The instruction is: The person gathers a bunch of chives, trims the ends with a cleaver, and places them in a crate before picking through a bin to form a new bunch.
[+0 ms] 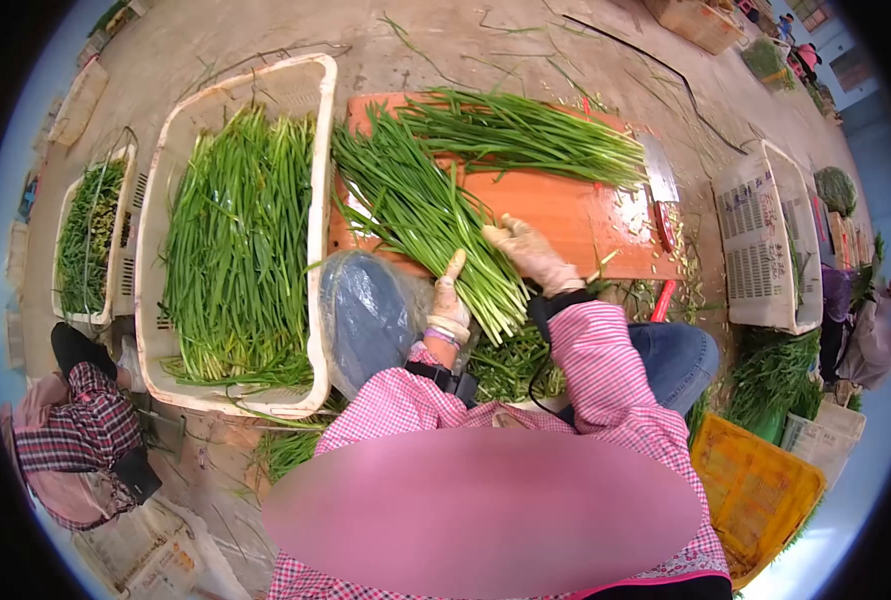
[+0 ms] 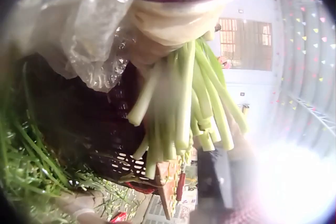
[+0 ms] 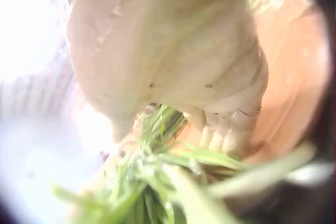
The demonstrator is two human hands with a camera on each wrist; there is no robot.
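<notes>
A bunch of garlic chives [image 1: 420,205] slants across the near left of an orange board [image 1: 535,215], its pale stem ends towards the person. My gloved left hand [image 1: 449,305] grips this bunch near the stems, thumb laid over the top. In the left wrist view, cut stems [image 2: 184,103] stick out below the glove. On the bunch's other side is my gloved right hand [image 1: 533,252], fingers bent loosely beside the stalks. Leaves show through the gap between its thumb and fingers [image 3: 220,134] in the right wrist view. A second bunch [image 1: 535,135] lies across the board's far side.
A white crate [image 1: 327,200] full of chives stands left of the board. At the board's right edge lies a knife [image 1: 662,185] with a red handle. Trimmings [image 1: 510,365] are heaped between the knees. Another white crate [image 1: 755,235] and a yellow crate [image 1: 755,490] stand at right.
</notes>
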